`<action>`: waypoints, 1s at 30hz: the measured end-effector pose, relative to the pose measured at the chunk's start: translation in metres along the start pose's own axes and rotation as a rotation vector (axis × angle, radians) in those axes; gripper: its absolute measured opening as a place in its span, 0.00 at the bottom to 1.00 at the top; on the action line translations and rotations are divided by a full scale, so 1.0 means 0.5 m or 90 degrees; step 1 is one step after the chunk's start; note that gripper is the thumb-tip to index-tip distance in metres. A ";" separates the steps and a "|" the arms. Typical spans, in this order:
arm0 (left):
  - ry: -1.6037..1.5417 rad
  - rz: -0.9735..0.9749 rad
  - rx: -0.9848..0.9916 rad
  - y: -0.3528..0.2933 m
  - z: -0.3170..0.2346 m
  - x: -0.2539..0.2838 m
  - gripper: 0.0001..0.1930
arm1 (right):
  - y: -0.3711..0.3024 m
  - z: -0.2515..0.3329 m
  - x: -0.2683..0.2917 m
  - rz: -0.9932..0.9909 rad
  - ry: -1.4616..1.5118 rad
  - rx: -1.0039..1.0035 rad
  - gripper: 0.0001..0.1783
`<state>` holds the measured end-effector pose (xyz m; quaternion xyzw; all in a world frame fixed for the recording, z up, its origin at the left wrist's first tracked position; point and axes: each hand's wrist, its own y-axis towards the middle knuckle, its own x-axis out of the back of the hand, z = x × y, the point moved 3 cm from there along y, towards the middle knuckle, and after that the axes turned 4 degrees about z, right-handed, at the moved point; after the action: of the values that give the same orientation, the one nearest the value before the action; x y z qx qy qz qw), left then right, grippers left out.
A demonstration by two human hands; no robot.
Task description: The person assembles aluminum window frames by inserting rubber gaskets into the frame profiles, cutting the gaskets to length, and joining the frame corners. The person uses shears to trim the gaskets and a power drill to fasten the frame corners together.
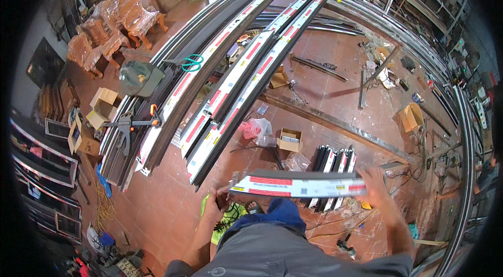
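Observation:
I hold a short metal profile, wrapped in white film with red stripes, level in front of my body. My left hand grips its left end. My right hand is on its right end, blurred. Just beyond it several similar short profiles stand side by side on the red tiled floor. My knee in blue cloth is below the piece.
Long film-wrapped profiles lie across supports at the left, with dark rails, a bar clamp, teal scissors and a grey-green power tool. Small cardboard boxes, a pink bag, a floor beam and cables lie around.

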<state>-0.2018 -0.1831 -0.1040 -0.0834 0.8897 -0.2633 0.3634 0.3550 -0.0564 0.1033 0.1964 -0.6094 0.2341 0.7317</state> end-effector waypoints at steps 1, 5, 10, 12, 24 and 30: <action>-0.042 0.014 -0.032 -0.005 -0.017 -0.014 0.45 | 0.074 -0.002 0.026 0.007 -0.022 0.046 0.56; -0.039 0.104 -0.145 -0.061 -0.078 -0.026 0.50 | 0.361 0.022 0.109 0.044 -0.063 0.236 0.56; 0.049 -0.071 -0.258 -0.088 -0.100 -0.020 0.39 | 0.700 0.072 0.109 0.063 -0.107 0.443 0.54; 0.091 -0.094 -0.251 -0.069 -0.099 -0.008 0.36 | 0.821 0.100 0.104 0.069 -0.137 0.499 0.51; -0.049 -0.283 -0.265 0.075 -0.122 -0.207 0.21 | 1.236 0.114 0.004 0.235 -0.154 0.606 0.47; -0.095 -0.365 -0.284 0.100 -0.109 -0.239 0.21 | 1.319 0.209 -0.041 0.158 -0.028 0.697 0.47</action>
<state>-0.1508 -0.0777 -0.0259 -0.4250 0.8371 -0.1471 0.3115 -0.1154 0.4179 0.1036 0.4791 -0.4324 0.5968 0.4768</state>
